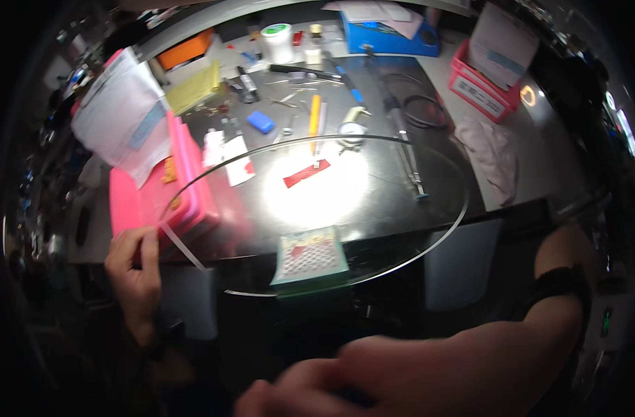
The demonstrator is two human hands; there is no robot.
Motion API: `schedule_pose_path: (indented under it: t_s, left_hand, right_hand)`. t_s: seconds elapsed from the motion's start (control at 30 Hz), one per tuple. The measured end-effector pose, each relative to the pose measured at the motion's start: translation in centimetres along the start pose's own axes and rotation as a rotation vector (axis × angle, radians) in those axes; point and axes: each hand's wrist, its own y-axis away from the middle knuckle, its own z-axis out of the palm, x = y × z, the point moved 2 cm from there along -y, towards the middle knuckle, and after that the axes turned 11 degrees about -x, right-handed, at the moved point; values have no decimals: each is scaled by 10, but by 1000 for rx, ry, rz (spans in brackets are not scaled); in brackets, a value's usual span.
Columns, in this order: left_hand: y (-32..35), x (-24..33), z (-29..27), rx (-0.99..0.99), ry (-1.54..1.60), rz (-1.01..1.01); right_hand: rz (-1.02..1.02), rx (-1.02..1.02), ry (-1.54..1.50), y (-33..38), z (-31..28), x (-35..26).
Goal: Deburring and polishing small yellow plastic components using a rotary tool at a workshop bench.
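My left hand (133, 267) is at the front left corner of the pink box (201, 201), its fingers curled and the fingertips close together. A pale narrow strip (184, 248) slants away right beside those fingertips; whether they grip it I cannot tell. My right hand (314, 386) is low and close to the camera, blurred, with its fingers mostly hidden. A clear patterned packet (310, 256) lies at the table's front edge between the hands. Beyond it, a red strip (306, 174) lies in the bright light, touching the tip of a slim tool.
A thin round rim (439, 243) curves across the work area. On the dark table (442, 181) lie an orange-handled tool (315, 115), a blue block (260, 122), a dial gauge (352, 130) and a corded handpiece (404, 142). A cloth (490, 160) and red box (481, 94) are right.
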Motion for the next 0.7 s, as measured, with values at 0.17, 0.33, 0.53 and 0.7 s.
schedule_pose_path:
  t_s: [0.17, 0.33, 0.53, 0.7]
  left_hand:
    - [4, -9, -14, -64, 8, -19]
    - [-9, 18, -22, -113, 195, 17]
    - [-7, -17, -41, -78, 202, 129]
    - [-32, -43, -84, -298, 76, 89]
  right_hand:
    - [-65, 37, -47, 97, -17, 1]
    - [43, 70, 24, -107, 9, -78]
    - [-74, 55, 11, -88, -8, -36]
    - [239, 147, 40, -91, -3, 48]
